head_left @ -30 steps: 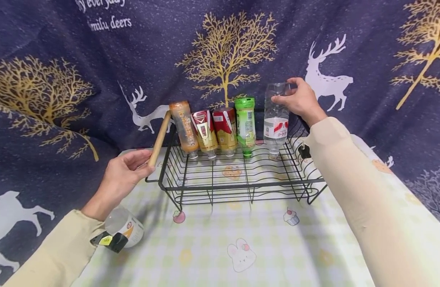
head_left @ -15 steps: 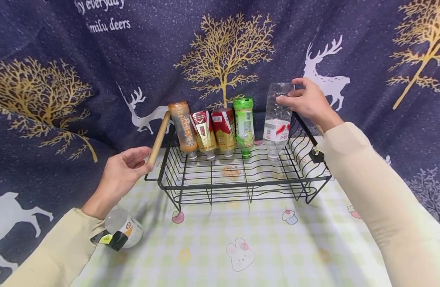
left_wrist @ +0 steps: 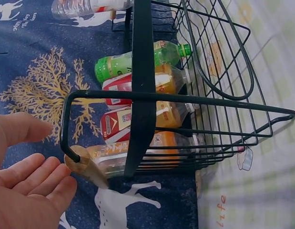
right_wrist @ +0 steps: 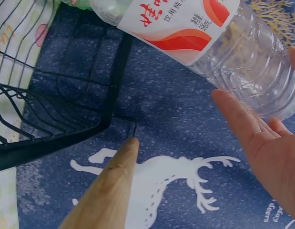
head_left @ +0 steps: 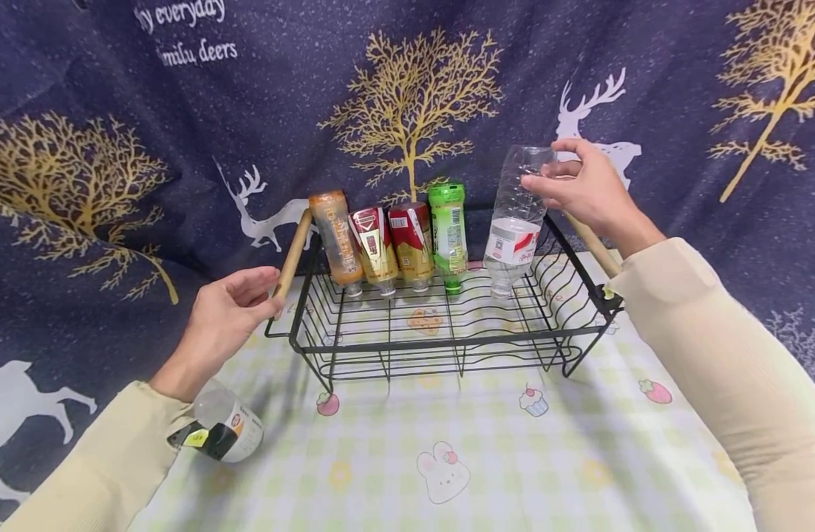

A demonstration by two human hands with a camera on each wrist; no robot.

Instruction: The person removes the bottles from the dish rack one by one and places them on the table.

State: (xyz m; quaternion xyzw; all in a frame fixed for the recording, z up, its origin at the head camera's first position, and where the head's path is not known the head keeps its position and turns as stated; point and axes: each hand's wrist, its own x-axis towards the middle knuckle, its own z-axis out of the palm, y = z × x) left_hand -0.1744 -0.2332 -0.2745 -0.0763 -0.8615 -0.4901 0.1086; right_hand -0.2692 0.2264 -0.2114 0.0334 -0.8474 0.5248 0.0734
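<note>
My right hand (head_left: 596, 188) holds the bottom end of a clear plastic bottle (head_left: 513, 240), which stands cap-down in the black wire dish rack (head_left: 447, 344) and tilts to the right. In the right wrist view, fingers lie on either side of that bottle (right_wrist: 242, 62). At the rack's left end, my left hand (head_left: 224, 318) is beside the wooden handle (head_left: 295, 251). Its thumb and fingers are spread in the left wrist view; the fingertips lie close to the handle's end (left_wrist: 83, 167), and contact is hard to tell.
Upside down along the rack's back lean an orange-labelled bottle (head_left: 337, 240), two red-and-gold bottles (head_left: 375, 247) and a green bottle (head_left: 449, 236). Another clear bottle (head_left: 237, 428) lies behind the left wrist. A second wooden handle (head_left: 592, 242) juts out at right. A dark printed cloth (head_left: 267, 96) hangs behind.
My right hand has moved right, and the clear bottle's upper end has tilted right with it. The right wooden handle has come into view. My left hand stays almost still.
</note>
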